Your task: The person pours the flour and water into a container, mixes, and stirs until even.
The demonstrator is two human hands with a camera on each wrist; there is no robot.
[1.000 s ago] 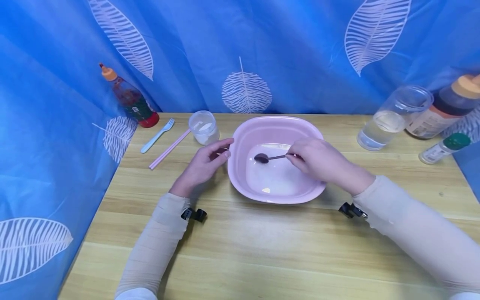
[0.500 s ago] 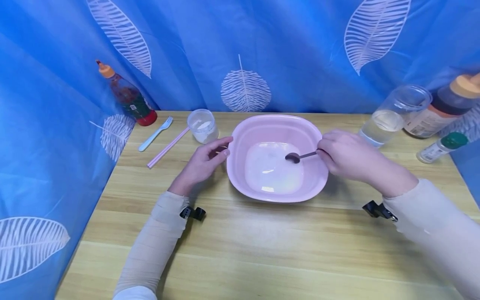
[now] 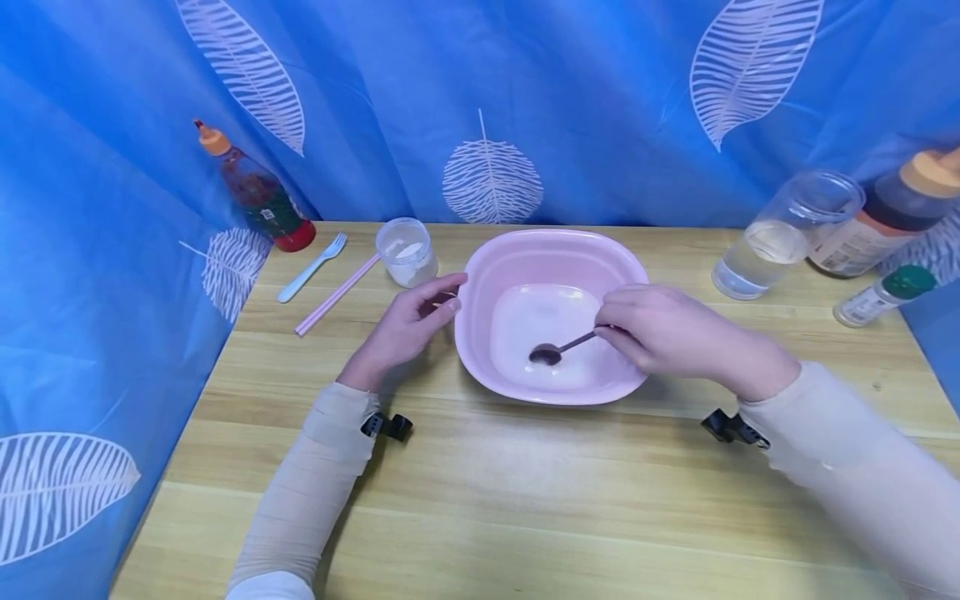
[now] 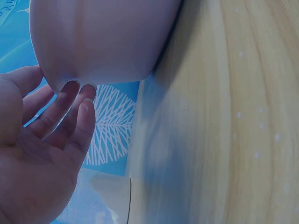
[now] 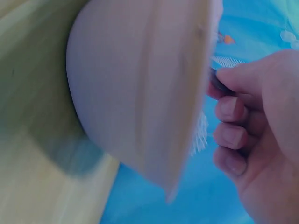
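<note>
A pink plastic basin stands mid-table with a shallow, pale, shiny layer on its floor. My right hand reaches over the basin's right side and pinches the handle of a dark brown spoon. The spoon slants down to the left, its bowl low over the basin floor. In the right wrist view, thumb and index finger hold the spoon handle while the other fingers curl below. My left hand is at the basin's left side, relaxed fingertips touching the rim.
Left of the basin are a small clear jar with white contents, pink chopsticks, a light blue fork and a red sauce bottle. On the right stand a glass of water, a dark sauce bottle and a green-capped shaker.
My right hand swept the spoon rightward across the basin, then back left and nearer to me. The left hand has stayed at the rim.
</note>
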